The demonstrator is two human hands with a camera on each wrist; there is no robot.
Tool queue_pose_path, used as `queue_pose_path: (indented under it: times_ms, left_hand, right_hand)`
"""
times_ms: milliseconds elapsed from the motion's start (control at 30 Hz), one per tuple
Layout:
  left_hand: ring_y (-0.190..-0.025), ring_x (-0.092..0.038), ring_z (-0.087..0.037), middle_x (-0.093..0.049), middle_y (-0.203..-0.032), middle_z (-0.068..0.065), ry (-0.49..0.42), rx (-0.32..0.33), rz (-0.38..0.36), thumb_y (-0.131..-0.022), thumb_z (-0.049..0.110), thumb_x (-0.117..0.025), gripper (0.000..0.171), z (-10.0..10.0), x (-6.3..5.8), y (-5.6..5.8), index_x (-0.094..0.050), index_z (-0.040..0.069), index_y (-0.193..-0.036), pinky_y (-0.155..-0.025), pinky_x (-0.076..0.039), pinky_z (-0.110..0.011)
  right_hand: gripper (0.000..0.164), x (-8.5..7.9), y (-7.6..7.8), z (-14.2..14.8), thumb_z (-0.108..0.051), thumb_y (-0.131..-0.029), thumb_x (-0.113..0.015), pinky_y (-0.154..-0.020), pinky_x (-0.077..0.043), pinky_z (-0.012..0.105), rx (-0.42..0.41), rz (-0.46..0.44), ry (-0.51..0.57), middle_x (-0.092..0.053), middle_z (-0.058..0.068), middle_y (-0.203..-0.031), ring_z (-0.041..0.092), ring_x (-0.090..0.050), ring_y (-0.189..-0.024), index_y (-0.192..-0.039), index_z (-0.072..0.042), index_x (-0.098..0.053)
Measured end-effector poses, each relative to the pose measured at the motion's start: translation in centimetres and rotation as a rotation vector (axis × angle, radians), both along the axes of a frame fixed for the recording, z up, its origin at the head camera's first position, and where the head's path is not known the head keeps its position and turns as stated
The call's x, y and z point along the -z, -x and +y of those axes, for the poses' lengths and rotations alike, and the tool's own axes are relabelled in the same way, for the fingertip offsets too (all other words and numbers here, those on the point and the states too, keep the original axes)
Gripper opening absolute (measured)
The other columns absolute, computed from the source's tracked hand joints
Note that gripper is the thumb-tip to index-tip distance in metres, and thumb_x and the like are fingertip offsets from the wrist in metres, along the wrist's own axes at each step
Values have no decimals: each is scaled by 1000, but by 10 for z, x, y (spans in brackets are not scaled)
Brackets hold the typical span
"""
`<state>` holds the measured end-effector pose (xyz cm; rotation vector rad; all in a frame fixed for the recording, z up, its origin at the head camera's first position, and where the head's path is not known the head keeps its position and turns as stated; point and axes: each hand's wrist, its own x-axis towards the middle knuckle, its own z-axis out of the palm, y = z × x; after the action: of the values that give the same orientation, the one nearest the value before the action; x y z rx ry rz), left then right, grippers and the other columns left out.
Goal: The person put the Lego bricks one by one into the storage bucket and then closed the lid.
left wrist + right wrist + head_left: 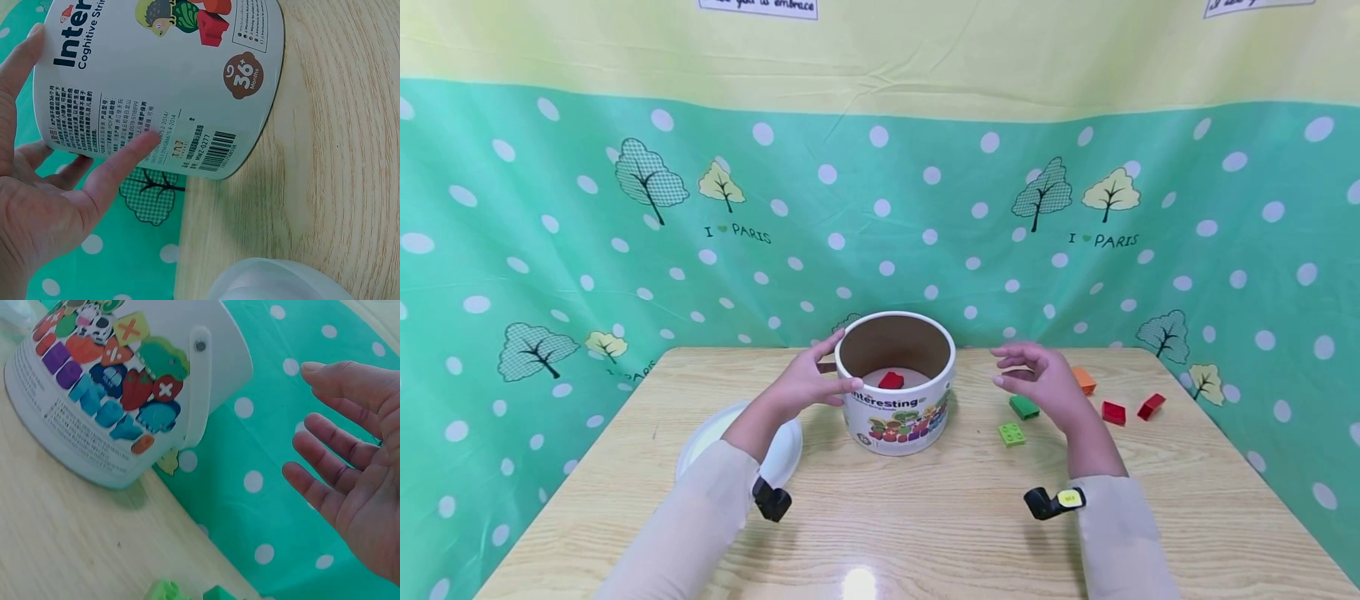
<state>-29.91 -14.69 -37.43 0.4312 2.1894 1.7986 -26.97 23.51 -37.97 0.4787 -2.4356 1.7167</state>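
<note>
A white bucket (pixel 898 429) with a printed label stands near the back of the wooden table, its top uncovered. Inside it lies a red block (pixel 891 381). My left hand (pixel 805 379) spreads against the bucket's left side, thumb at the front and fingers by the rim; in the left wrist view, its outstretched digits (pixel 119 165) touch the printed wall. To the right of the bucket, my right hand (pixel 1037 379) hovers with relaxed, parted fingers and holds nothing. Just below it are a dark green block (pixel 1024 407) and a light green block (pixel 1011 434).
A white round lid (pixel 786 454) lies left of the bucket, partly under my left forearm. Farther right are an orange block (pixel 1084 381) and two red blocks (pixel 1114 412). A white handle (pixel 199 387) hangs at the bucket's side. Behind the table hangs a green dotted cloth (pixel 880 233).
</note>
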Motion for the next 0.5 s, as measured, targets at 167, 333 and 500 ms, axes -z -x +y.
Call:
queue_pose_path:
  times_ms: [167, 333, 500]
  left_hand:
    - [-137, -33, -44, -9, -160, -15, 3, -7, -1, -78, 22, -84, 101, 0, 0, 0, -20, 23, -157, -82, -56, -50]
    - [-137, -33, -45, -8, -160, -14, 3, -7, -2, -78, 22, -84, 102, 1, 0, 0, -20, 23, -157, -82, -56, -50]
    - [-137, -34, -43, -11, -160, -15, 20, -12, 4, -78, 24, -85, 102, 1, -1, 0, -20, 24, -157, -81, -57, -49]
  right_hand:
    - [43, 7, -5, 7, -8, -88, -73, -88, -52, 19, 2, 6, 1, -56, 14, -121, 36, -55, -111, -127, 2, -59]
    - [44, 16, -10, 14, -10, -88, -74, -88, -51, 18, 13, -19, -12, -56, 16, -123, 37, -56, -111, -128, 1, -59]
    - [43, 27, -14, 20, -10, -87, -74, -86, -52, 18, 30, -35, -30, -58, 18, -122, 37, -59, -107, -127, 1, -60]
